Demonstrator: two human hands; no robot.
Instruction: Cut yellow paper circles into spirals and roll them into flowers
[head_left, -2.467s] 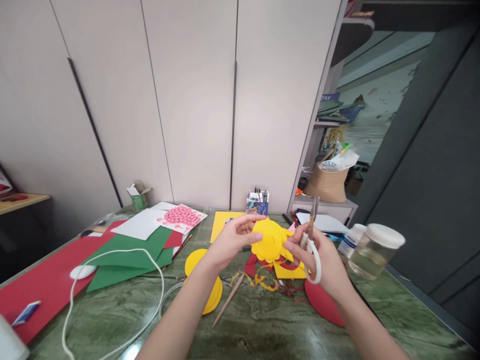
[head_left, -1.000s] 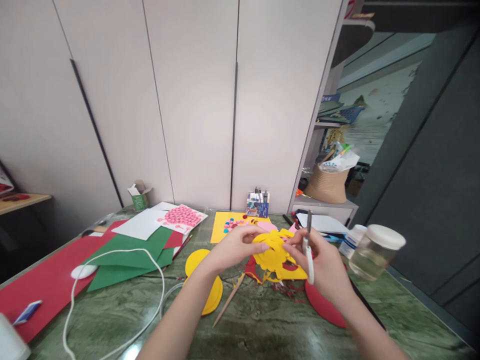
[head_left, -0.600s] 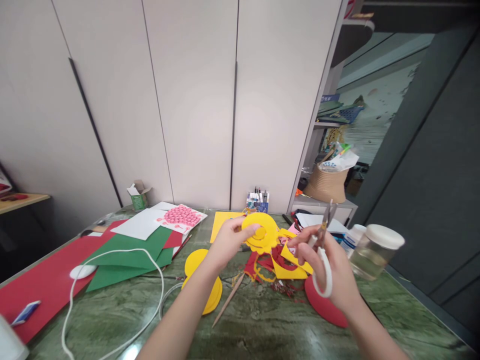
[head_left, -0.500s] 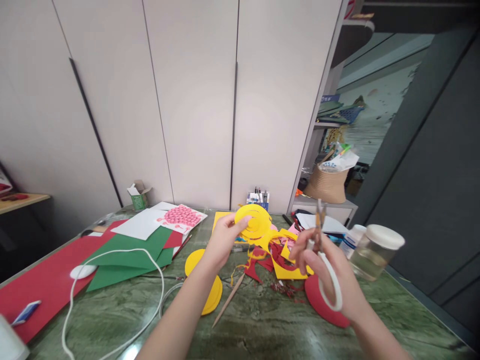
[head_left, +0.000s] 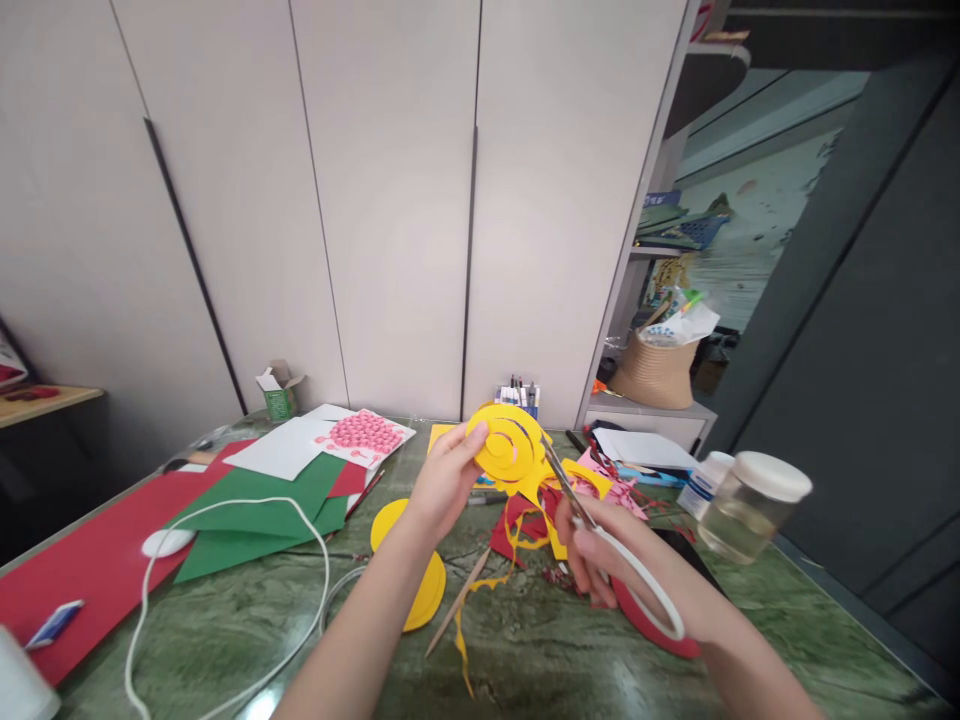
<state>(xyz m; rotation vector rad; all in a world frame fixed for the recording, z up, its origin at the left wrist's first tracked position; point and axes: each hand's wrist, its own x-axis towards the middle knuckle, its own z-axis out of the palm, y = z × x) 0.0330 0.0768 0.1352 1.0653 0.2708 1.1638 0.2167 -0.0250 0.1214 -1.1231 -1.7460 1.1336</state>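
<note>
Thumb and fingers of my left hand (head_left: 446,478) pinch the left side of a yellow paper spiral (head_left: 508,447), held up over the table. My right hand (head_left: 600,550) grips white-handled scissors (head_left: 579,505), their blades slanting up to the spiral's right edge. Thin yellow paper strips (head_left: 491,582) dangle or lie below the spiral. Under my left forearm lie yellow paper circles (head_left: 426,592), partly hidden. A red paper circle (head_left: 652,625) sits beneath my right hand. Between my hands lies a pointed wooden stick (head_left: 457,602), with red and yellow scraps (head_left: 506,535) beyond it.
Green sheets (head_left: 259,515) and a long red sheet (head_left: 82,560) cover the left side, crossed by a white cable (head_left: 326,570). A lidded jar of liquid (head_left: 750,510) and a white bottle (head_left: 705,482) stand at right. A pen box (head_left: 517,397) is against the cabinet.
My right hand has lowered and turned the scissors leftward, bringing the blades to the spiral's edge. A yellow strip now trails across the wooden stick. My left hand has barely moved.
</note>
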